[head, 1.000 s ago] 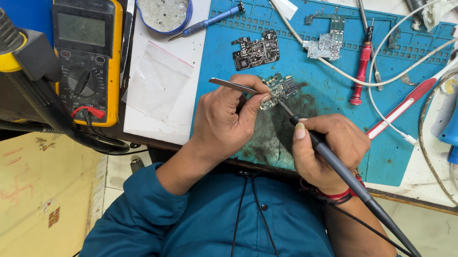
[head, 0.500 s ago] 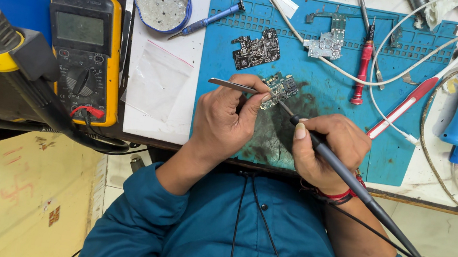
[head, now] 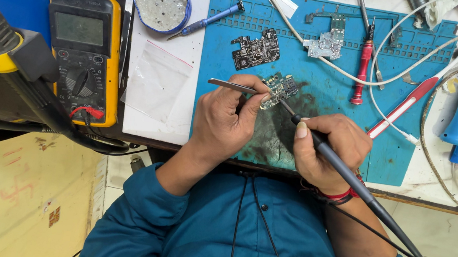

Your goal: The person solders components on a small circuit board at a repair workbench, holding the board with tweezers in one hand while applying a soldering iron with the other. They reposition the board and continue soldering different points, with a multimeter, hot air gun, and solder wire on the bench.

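We hold the tweezers [head: 234, 86] pinched in the fingers of the left hand [head: 224, 123], their tips laid on the small circuit board [head: 280, 87] at the middle of the blue work mat [head: 393, 151]. The right hand [head: 330, 151] has its fingers wrapped pen-fashion around the soldering iron [head: 347, 176], whose tip touches the same board.

For good work at this step, we judge that:
- both wrists should rest on the mat so the tip does not wander;
- the tweezers should press the board flat, clear of the joint being heated;
- the iron's cord, trailing past the right forearm, should hang slack.

Containers: a round blue tin [head: 162, 1] stands on the tabletop [head: 193, 40] beyond the left hand and holds a grey, lumpy residue; we cannot tell what kind. A clear plastic bag [head: 155, 79] lies flat just beside the mat and looks empty. A second, dark board [head: 257, 49] lies on the mat near the work.
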`<state>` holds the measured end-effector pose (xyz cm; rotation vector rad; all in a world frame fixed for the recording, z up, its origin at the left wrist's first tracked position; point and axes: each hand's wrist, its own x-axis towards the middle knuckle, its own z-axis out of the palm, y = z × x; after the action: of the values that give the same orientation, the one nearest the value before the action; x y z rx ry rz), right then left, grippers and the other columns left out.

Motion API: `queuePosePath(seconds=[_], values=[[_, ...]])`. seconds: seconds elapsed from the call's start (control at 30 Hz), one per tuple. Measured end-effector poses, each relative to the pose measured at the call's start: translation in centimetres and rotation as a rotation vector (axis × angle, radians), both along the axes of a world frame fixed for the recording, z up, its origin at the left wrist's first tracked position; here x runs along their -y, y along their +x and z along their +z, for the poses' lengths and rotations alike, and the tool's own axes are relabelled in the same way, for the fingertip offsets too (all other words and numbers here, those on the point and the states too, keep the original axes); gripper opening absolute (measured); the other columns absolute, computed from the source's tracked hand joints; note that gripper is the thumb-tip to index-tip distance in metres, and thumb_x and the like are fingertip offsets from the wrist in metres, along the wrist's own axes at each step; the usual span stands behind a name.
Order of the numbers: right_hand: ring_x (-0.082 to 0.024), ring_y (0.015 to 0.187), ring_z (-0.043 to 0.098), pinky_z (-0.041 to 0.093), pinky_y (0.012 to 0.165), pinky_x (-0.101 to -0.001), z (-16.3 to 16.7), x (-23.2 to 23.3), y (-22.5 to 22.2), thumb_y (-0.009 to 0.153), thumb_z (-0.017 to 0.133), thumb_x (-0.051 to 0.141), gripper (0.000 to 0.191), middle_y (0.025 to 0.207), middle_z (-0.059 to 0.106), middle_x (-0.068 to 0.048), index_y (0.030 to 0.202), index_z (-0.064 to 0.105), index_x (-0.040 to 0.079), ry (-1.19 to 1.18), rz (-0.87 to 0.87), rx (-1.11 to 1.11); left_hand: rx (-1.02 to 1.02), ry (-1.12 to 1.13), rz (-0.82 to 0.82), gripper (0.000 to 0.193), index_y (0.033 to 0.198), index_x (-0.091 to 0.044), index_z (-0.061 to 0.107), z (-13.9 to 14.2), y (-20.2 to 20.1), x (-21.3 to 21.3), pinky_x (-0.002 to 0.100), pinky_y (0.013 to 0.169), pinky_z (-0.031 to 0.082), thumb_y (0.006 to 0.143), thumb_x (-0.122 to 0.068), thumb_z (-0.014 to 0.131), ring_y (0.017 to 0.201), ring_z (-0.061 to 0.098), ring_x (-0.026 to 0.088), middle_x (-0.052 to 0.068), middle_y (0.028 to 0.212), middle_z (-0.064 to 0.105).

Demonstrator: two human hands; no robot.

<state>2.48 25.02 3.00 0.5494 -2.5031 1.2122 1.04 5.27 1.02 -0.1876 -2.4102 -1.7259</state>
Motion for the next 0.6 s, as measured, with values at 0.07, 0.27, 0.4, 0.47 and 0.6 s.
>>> queuePosePath(seconds=[0.07, 0.27, 0.4, 0.47, 0.6], values=[[-0.026, 0.068, 0.065, 0.049, 0.059, -0.0321, -0.06, 0.01, -0.01, 0.092, 0.073, 0.001, 0.011, 0.083, 0.07, -0.013, 0.091, 0.063, 0.0, -0.003, 0.002, -0.004, 0.016, 0.004, -0.002, 0.008, 0.104, -0.005, 0.065, -0.03, -0.01, -0.01, 0.027, 0.054, 0.048, 0.101, -0.008, 0.072, 0.06, 0.064, 0.012, 0.003, 0.095, 0.073], [-0.026, 0.067, 0.065, 0.049, 0.059, -0.0325, -0.05, 0.06, -0.04, 0.092, 0.074, 0.001, 0.011, 0.082, 0.07, -0.013, 0.091, 0.062, 0.001, 0.005, -0.002, -0.018, 0.011, -0.005, 0.003, 0.008, 0.104, -0.005, 0.065, -0.01, 0.0, 0.02, 0.028, 0.054, 0.048, 0.101, -0.008, 0.072, 0.059, 0.064, 0.012, 0.003, 0.095, 0.073], [-0.026, 0.068, 0.066, 0.05, 0.06, -0.0319, -0.01, 0.01, -0.06, 0.091, 0.073, 0.001, 0.011, 0.081, 0.069, -0.012, 0.091, 0.062, 0.001, -0.002, 0.022, 0.005, -0.004, -0.01, 0.007, 0.008, 0.104, -0.005, 0.064, 0.01, 0.04, 0.05, 0.028, 0.055, 0.048, 0.101, -0.008, 0.072, 0.061, 0.065, 0.012, 0.003, 0.095, 0.072], [-0.025, 0.068, 0.066, 0.051, 0.06, -0.0318, -0.04, 0.02, -0.11, 0.091, 0.074, 0.001, 0.011, 0.082, 0.07, -0.013, 0.09, 0.063, 0.001, 0.0, 0.016, 0.004, 0.005, -0.004, 0.001, 0.008, 0.104, -0.005, 0.064, 0.0, 0.0, 0.03, 0.028, 0.055, 0.048, 0.101, -0.008, 0.072, 0.06, 0.064, 0.012, 0.003, 0.095, 0.072], [-0.025, 0.066, 0.066, 0.05, 0.059, -0.0318, -0.05, 0.05, -0.12, 0.09, 0.074, 0.001, 0.011, 0.08, 0.07, -0.012, 0.09, 0.063, 0.002, -0.003, 0.017, 0.013, 0.023, 0.006, 0.001, 0.008, 0.104, -0.005, 0.065, 0.01, -0.06, 0.03, 0.028, 0.053, 0.047, 0.101, -0.008, 0.071, 0.058, 0.063, 0.012, 0.003, 0.095, 0.072]])
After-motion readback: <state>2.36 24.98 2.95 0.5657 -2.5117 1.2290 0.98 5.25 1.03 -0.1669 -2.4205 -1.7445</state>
